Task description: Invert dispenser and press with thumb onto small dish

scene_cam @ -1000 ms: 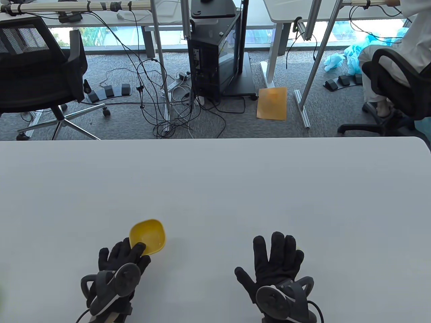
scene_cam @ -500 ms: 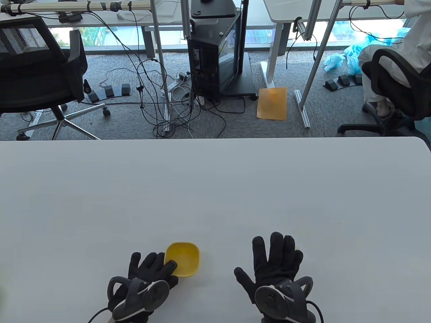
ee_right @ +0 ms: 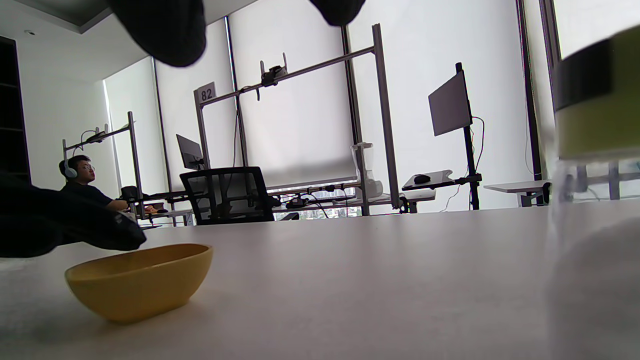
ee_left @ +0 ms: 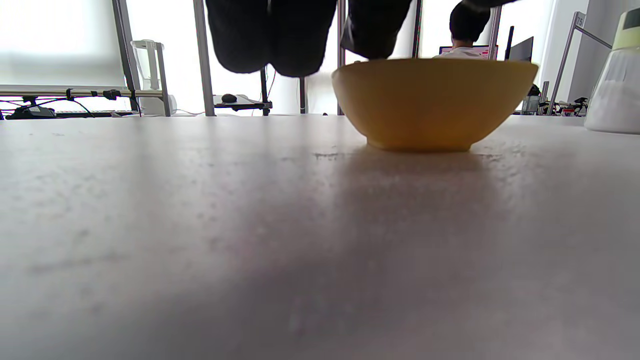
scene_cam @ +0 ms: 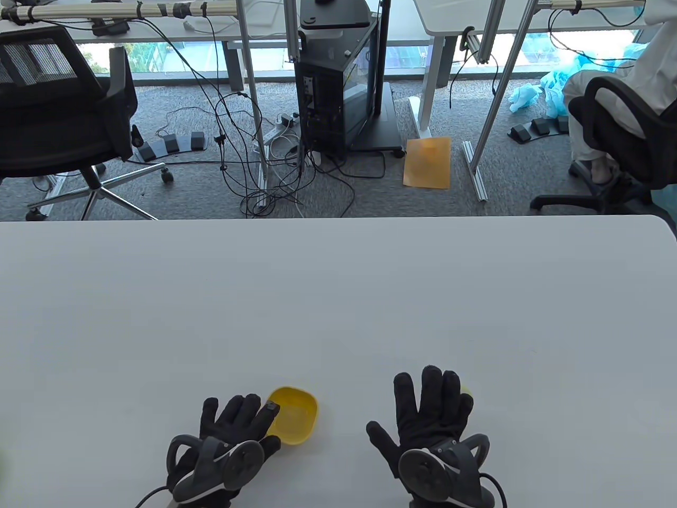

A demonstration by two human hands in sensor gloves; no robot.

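A small yellow dish sits upright on the white table near its front edge. My left hand lies just left of it with fingers spread, one fingertip resting on the dish rim. My right hand is spread flat, palm down, to the right of the dish. It covers most of the dispenser, and only a pale green bit shows past the fingers. The left wrist view shows the dispenser upright, white with a pale green top. It is a close blur in the right wrist view.
The far edge of the table runs across the middle of the table view. Beyond it on the floor are an office chair, cables and a computer cart. A seated person is at the far right.
My left hand has slid the yellow dish to the right and nearer the front edge, closer to my right hand. My right hand has stayed spread flat in place.
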